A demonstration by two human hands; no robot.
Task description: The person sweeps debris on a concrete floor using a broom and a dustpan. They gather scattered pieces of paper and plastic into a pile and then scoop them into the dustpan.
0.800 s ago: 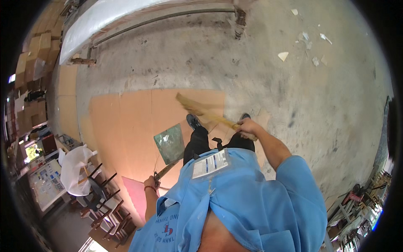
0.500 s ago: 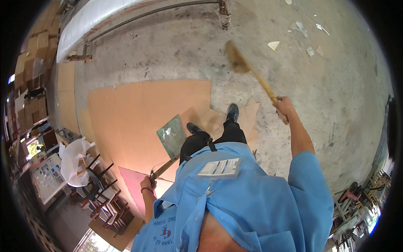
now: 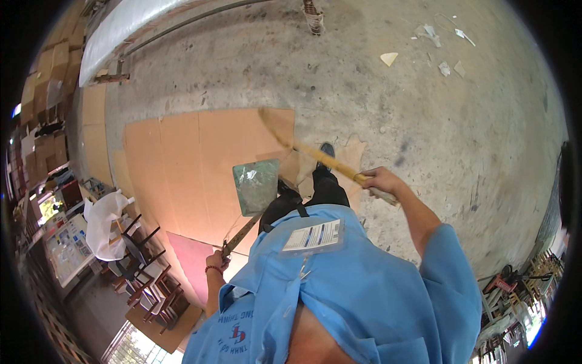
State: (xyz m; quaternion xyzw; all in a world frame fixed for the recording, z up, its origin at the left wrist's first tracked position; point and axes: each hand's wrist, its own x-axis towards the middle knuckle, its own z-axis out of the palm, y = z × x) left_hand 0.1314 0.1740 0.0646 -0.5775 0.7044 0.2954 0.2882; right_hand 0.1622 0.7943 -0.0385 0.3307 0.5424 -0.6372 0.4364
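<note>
My right hand [image 3: 383,183] is wrapped round the yellow handle of a broom [image 3: 330,161]. The broom reaches to the left in front of my legs, and its head, smeared by motion, is above the far right part of the cardboard sheet [image 3: 182,164]. Low on the left, my left hand [image 3: 217,262] grips the long handle of a green dustpan [image 3: 256,189]. The pan is beside my left leg, over the cardboard, with a pale scuffed patch on its face. Whether the pan touches the sheet I cannot tell.
Scraps of paper and plastic [image 3: 444,68] lie on the concrete floor [image 3: 461,133] at the far right. Chairs [image 3: 151,273] and a white plastic sheet [image 3: 106,224] stand at the left. A plastic-wrapped long piece [image 3: 121,33] is at the far left; stacked frames [image 3: 509,297] are at the right.
My right hand has swung the broom left and nearer, from over the bare concrete to over the cardboard. The dustpan has turned and shifted slightly right. My view has moved a little.
</note>
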